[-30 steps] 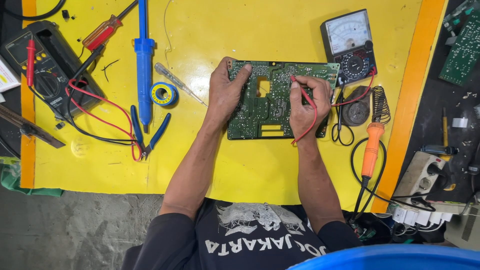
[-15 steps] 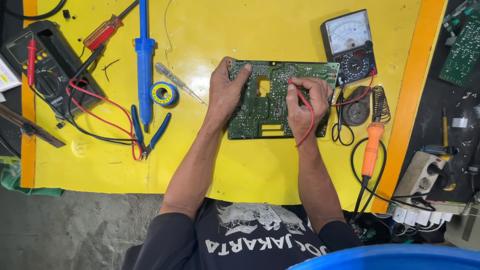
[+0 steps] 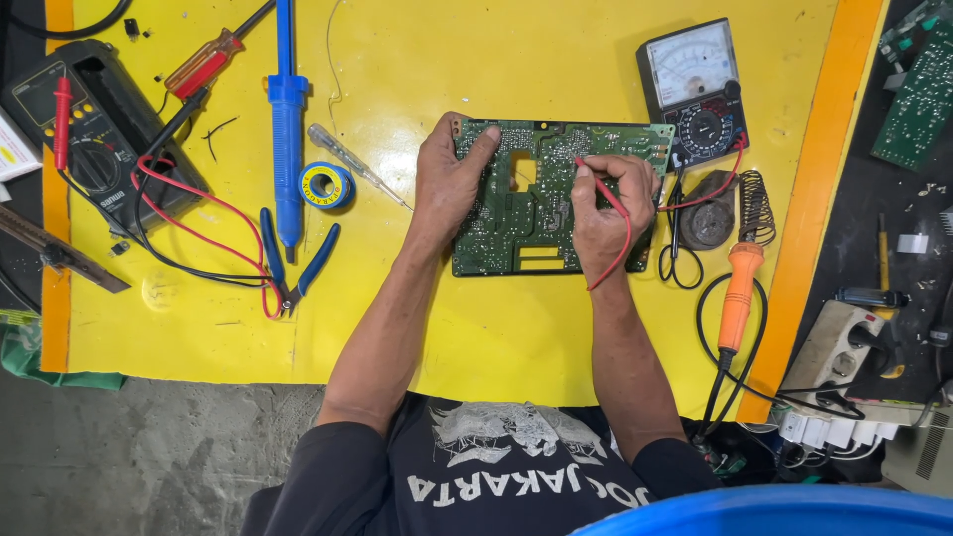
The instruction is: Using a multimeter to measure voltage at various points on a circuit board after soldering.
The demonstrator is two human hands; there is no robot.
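The green circuit board (image 3: 526, 213) lay flat on the yellow mat (image 3: 496, 328), just left of the analog meter (image 3: 695, 89). The left hand (image 3: 447, 184) was spread over the board's left edge, thumb hooked across the top corner, pinning it down. The right hand (image 3: 611, 203) was curled shut around a red probe (image 3: 596, 184), tip on the board near the cutout. The board looked light and stiff but easy to damage, so I'd say hold it by the bare edges, not the solder side. An orange soldering iron (image 3: 737, 298) sat off to the right.
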